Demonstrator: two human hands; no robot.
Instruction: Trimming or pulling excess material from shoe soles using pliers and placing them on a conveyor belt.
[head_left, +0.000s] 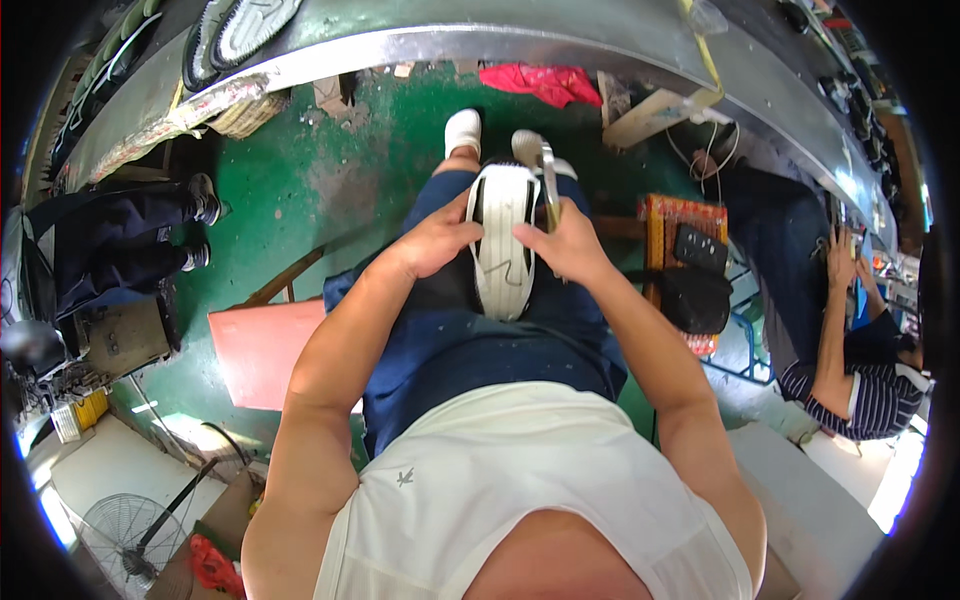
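Above my lap I hold a white shoe piece (505,215), long and rounded, with dark strips along its sides and a dark squiggle of thread or ink near its lower end. My left hand (440,238) grips its left edge, thumb on the surface. My right hand (568,242) presses its thumb against the right edge, while its fingers close around a shiny metal hand tool (550,185) that points away from me. The tool's exact kind is unclear. Its lower part and the underside of the shoe are hidden.
A long metal-edged bench (470,42) runs across the front, with shoe soles (255,28) at its left. On the right, a phone (700,247) and black pouch (697,300) lie on an orange stool. Co-workers sit left and right; a fan (130,540) stands lower left.
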